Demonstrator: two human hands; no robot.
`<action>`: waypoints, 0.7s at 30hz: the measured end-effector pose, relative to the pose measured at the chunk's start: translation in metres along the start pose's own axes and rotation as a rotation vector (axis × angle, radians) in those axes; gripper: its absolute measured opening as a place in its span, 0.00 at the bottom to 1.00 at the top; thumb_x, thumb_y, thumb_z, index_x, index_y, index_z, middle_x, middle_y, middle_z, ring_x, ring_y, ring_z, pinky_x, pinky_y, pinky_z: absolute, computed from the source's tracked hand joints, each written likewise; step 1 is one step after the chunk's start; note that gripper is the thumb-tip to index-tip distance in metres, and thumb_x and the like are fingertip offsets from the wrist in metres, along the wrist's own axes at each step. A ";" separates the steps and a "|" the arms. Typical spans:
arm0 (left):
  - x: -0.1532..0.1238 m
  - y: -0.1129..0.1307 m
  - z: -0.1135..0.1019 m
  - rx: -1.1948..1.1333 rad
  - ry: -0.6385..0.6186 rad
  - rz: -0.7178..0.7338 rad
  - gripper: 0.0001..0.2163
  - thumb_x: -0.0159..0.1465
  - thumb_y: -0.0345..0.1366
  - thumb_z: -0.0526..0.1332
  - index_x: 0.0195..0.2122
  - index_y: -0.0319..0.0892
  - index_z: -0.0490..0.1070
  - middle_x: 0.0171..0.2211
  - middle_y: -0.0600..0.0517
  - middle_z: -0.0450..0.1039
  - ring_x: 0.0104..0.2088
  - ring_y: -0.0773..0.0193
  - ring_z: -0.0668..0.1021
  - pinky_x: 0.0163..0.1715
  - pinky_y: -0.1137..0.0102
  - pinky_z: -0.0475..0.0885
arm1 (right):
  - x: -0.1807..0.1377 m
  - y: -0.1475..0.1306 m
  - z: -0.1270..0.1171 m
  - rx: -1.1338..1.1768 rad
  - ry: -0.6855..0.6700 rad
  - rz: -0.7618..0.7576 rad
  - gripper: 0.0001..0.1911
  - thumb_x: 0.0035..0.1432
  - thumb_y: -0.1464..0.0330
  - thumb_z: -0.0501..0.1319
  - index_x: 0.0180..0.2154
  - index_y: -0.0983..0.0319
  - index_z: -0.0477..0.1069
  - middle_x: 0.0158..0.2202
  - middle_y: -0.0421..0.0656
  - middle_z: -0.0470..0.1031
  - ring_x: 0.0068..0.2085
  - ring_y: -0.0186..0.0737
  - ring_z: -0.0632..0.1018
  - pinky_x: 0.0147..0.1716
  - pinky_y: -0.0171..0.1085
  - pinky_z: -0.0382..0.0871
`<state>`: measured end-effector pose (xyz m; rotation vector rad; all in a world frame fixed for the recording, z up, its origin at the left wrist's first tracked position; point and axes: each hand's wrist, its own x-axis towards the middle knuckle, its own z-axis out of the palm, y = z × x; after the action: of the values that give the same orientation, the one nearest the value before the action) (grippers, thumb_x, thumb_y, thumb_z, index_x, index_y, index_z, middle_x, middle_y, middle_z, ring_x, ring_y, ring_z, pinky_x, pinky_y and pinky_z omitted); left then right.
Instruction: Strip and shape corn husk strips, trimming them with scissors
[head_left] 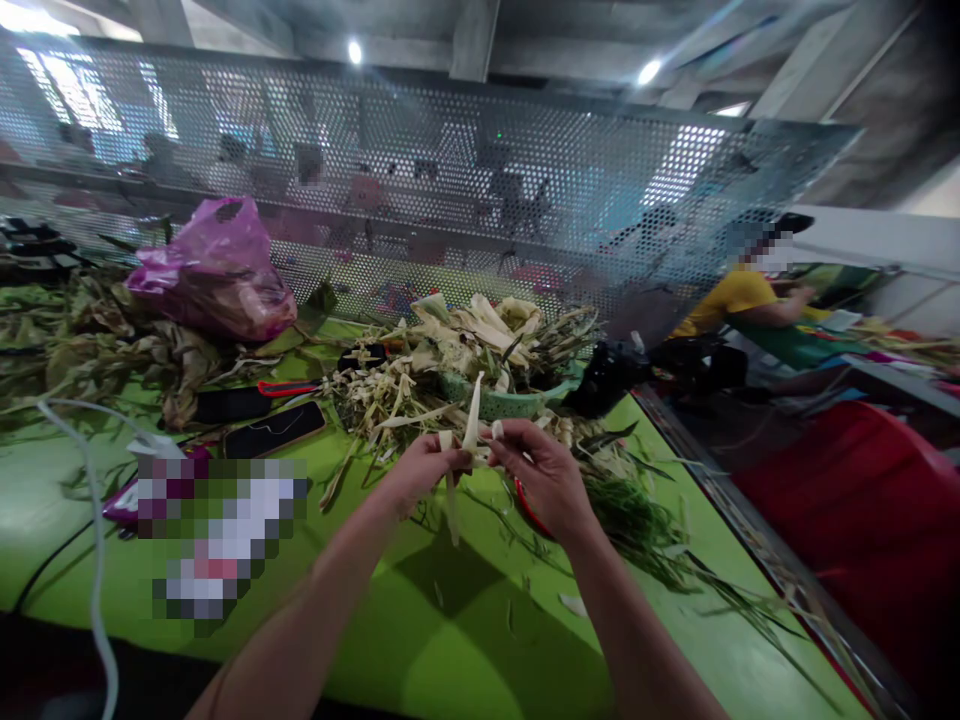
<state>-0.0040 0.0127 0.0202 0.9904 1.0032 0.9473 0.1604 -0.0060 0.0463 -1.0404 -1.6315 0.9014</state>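
Note:
My left hand (422, 467) and my right hand (541, 470) meet above the green table (450, 640), both pinched on a pale leaf strip (472, 415). One end of the strip sticks up between the hands, another hangs down below my left fingers. Just behind the hands lies a heap of cut pale leaf strips (457, 365) over a green basket (502, 402). A red round object (529, 512) shows partly under my right hand.
Two dark phones (274, 428) and a red-handled tool (289, 388) lie left of the heap. A pink plastic bag (217, 270) sits on dried leaves at the back left. A white cable (94, 520) runs down the left. Perforated metal screen (480, 190) behind. A person in yellow (739, 300) works at the right.

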 end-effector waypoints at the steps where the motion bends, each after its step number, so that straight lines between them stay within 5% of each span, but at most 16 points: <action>1: -0.001 0.001 0.000 0.007 -0.015 0.002 0.06 0.48 0.33 0.66 0.27 0.37 0.74 0.22 0.52 0.72 0.23 0.69 0.71 0.26 0.74 0.65 | 0.000 0.000 0.000 -0.045 -0.010 -0.024 0.09 0.57 0.61 0.61 0.37 0.58 0.74 0.30 0.41 0.72 0.31 0.38 0.71 0.31 0.36 0.63; 8: 0.000 0.000 -0.001 0.090 -0.096 0.066 0.06 0.48 0.33 0.65 0.26 0.37 0.74 0.21 0.54 0.70 0.22 0.71 0.68 0.25 0.74 0.63 | 0.001 -0.007 -0.004 -0.341 -0.084 -0.110 0.15 0.59 0.65 0.57 0.21 0.61 0.65 0.27 0.40 0.62 0.30 0.37 0.66 0.31 0.36 0.58; 21: 0.002 -0.003 -0.007 0.292 -0.193 0.149 0.05 0.50 0.32 0.58 0.27 0.37 0.71 0.20 0.56 0.64 0.21 0.72 0.62 0.22 0.76 0.57 | 0.003 -0.002 -0.005 -0.344 -0.179 -0.053 0.15 0.57 0.71 0.56 0.18 0.62 0.59 0.28 0.39 0.59 0.32 0.36 0.65 0.31 0.37 0.56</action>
<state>-0.0095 0.0151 0.0152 1.3904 0.9296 0.8212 0.1640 -0.0038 0.0497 -1.1668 -2.0047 0.7086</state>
